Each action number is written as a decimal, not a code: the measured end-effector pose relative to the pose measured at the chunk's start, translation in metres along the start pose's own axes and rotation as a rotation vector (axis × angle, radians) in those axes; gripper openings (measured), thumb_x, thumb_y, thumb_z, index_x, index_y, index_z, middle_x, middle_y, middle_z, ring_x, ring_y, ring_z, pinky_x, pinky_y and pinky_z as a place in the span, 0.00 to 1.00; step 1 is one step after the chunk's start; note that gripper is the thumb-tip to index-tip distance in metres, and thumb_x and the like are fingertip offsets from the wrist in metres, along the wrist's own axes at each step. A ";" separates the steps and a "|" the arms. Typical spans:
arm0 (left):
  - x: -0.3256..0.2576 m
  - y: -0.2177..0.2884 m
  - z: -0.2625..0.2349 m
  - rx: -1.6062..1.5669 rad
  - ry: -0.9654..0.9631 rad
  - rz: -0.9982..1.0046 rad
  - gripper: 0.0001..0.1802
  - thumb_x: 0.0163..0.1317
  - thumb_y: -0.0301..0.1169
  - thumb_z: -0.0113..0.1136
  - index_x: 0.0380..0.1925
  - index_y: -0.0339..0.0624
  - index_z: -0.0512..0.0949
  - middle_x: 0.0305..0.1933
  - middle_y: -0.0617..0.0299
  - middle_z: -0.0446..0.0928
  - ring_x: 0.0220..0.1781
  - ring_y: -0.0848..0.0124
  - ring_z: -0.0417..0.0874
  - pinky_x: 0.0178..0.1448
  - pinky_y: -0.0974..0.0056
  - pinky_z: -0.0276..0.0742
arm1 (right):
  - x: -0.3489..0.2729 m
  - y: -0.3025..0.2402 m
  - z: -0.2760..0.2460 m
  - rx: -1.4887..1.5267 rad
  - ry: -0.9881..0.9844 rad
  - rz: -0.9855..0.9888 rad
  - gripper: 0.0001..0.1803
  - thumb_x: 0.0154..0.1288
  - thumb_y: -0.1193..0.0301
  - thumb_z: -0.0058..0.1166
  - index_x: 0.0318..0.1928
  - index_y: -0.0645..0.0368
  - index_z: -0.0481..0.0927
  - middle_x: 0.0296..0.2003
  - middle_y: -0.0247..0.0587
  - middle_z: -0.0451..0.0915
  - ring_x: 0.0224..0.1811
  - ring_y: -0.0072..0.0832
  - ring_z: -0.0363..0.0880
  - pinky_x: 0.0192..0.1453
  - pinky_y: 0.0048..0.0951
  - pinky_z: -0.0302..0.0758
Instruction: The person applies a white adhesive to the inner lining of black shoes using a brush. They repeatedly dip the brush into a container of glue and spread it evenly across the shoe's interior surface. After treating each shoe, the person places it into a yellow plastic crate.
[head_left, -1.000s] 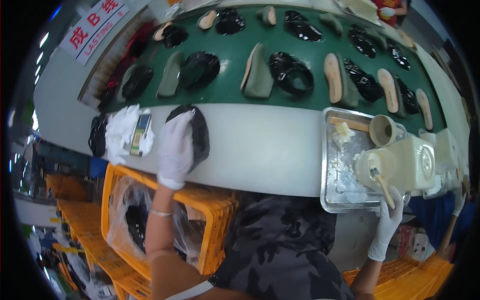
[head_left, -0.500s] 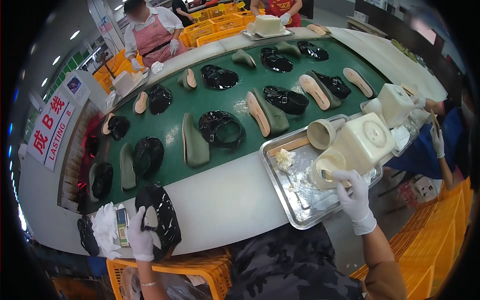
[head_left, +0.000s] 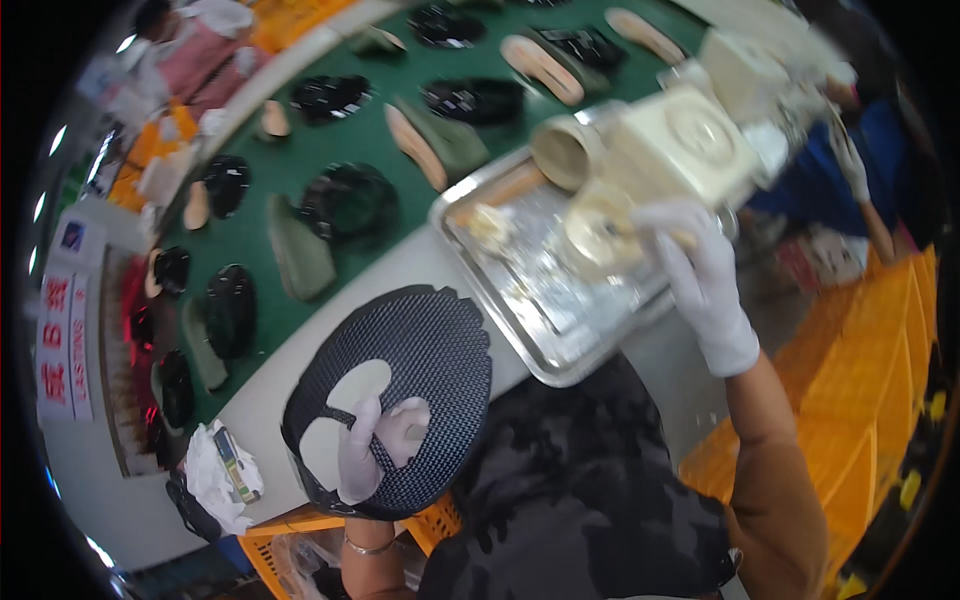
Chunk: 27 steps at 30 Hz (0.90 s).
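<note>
My left hand (head_left: pixel 362 452), in a white glove, holds up a black shoe upper (head_left: pixel 445 350) by its underside, its textured lining and pale patches facing me. The fingers come through the opening in its middle. My right hand (head_left: pixel 700 285), also gloved, grips a brush (head_left: pixel 683 238) over a cream-coloured tub (head_left: pixel 598 240) of pale paste. The brush tip is blurred, so I cannot tell how deep it sits. Under the tub lies a metal tray (head_left: pixel 560 372) smeared with paste, which also bears a large cream container (head_left: pixel 690 140) and a beige cup (head_left: pixel 562 153).
Black uppers (head_left: pixel 350 200), green lasts (head_left: pixel 300 250) and tan insoles (head_left: pixel 542 68) lie along the green belt (head_left: pixel 265 185). White cloths (head_left: pixel 210 475) rest at the left edge. Orange crates (head_left: pixel 850 340) stand at right. Co-workers are at the right (head_left: pixel 890 130) and far left (head_left: pixel 200 60).
My left hand has lifted the black upper off the white edge and brought it right, turning its lining toward me. My right hand stays at the tub with the brush. The view has swung.
</note>
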<state>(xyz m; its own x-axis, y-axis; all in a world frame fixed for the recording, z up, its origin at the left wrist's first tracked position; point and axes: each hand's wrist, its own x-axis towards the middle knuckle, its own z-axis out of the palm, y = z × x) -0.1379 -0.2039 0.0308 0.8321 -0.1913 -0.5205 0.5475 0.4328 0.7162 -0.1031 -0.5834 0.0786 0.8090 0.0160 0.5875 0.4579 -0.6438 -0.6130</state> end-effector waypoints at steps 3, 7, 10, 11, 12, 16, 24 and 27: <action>-0.007 -0.013 0.058 -0.101 -0.117 -0.038 0.20 0.65 0.33 0.40 0.49 0.26 0.65 0.33 0.48 0.75 0.35 0.65 0.77 0.42 0.67 0.74 | -0.001 0.017 0.007 0.061 -0.008 0.046 0.12 0.56 0.80 0.51 0.42 0.59 0.75 0.37 0.43 0.76 0.38 0.35 0.76 0.42 0.26 0.72; 0.008 -0.026 0.059 0.100 -0.160 -0.102 0.21 0.63 0.29 0.40 0.54 0.29 0.64 0.31 0.46 0.75 0.28 0.60 0.77 0.41 0.64 0.75 | -0.002 0.031 0.021 -0.017 -0.059 -0.058 0.13 0.56 0.78 0.52 0.43 0.56 0.76 0.37 0.40 0.76 0.36 0.35 0.76 0.40 0.25 0.74; 0.015 -0.024 0.074 0.060 -0.215 -0.205 0.21 0.63 0.27 0.39 0.56 0.32 0.63 0.33 0.42 0.75 0.22 0.65 0.74 0.26 0.70 0.72 | -0.003 0.041 0.025 0.045 -0.111 -0.110 0.10 0.59 0.75 0.51 0.43 0.56 0.75 0.35 0.38 0.77 0.34 0.31 0.77 0.38 0.23 0.74; 0.019 -0.022 0.079 -0.022 -0.246 -0.289 0.21 0.63 0.27 0.39 0.56 0.32 0.63 0.34 0.41 0.76 0.20 0.66 0.74 0.22 0.71 0.70 | -0.005 0.042 0.023 0.133 -0.105 -0.031 0.09 0.61 0.74 0.50 0.43 0.57 0.75 0.35 0.36 0.78 0.34 0.28 0.77 0.38 0.22 0.74; 0.024 -0.022 0.084 0.053 -0.269 -0.283 0.21 0.63 0.26 0.40 0.56 0.33 0.64 0.35 0.41 0.76 0.17 0.70 0.72 0.17 0.73 0.65 | -0.006 0.043 0.020 0.220 -0.098 0.049 0.09 0.62 0.73 0.49 0.43 0.57 0.75 0.35 0.35 0.78 0.34 0.26 0.77 0.37 0.21 0.74; 0.036 -0.012 0.109 0.170 -0.289 -0.428 0.21 0.62 0.26 0.42 0.55 0.32 0.66 0.29 0.49 0.76 0.14 0.75 0.68 0.25 0.72 0.71 | -0.001 0.031 0.002 0.342 -0.080 0.184 0.11 0.68 0.70 0.42 0.43 0.64 0.73 0.39 0.38 0.77 0.36 0.19 0.75 0.38 0.19 0.73; 0.052 -0.030 0.130 0.122 -0.326 -0.575 0.22 0.63 0.27 0.41 0.55 0.26 0.63 0.10 0.67 0.60 0.10 0.77 0.62 0.50 0.66 0.73 | 0.034 0.015 0.075 0.645 0.651 -0.322 0.10 0.66 0.71 0.43 0.41 0.66 0.71 0.32 0.43 0.77 0.28 0.22 0.75 0.30 0.23 0.74; 0.053 -0.034 0.125 0.099 -0.365 -0.624 0.22 0.64 0.27 0.41 0.56 0.25 0.62 0.11 0.65 0.62 0.10 0.76 0.62 0.47 0.68 0.73 | 0.036 0.030 0.111 0.602 0.725 -0.538 0.12 0.60 0.68 0.49 0.43 0.60 0.73 0.33 0.40 0.77 0.28 0.24 0.76 0.30 0.25 0.74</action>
<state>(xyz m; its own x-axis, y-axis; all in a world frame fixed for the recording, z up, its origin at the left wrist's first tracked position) -0.1014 -0.3388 0.0367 0.3293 -0.6654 -0.6699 0.9206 0.0686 0.3844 -0.0199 -0.5173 0.0229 0.1284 -0.3985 0.9081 0.9531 -0.2035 -0.2240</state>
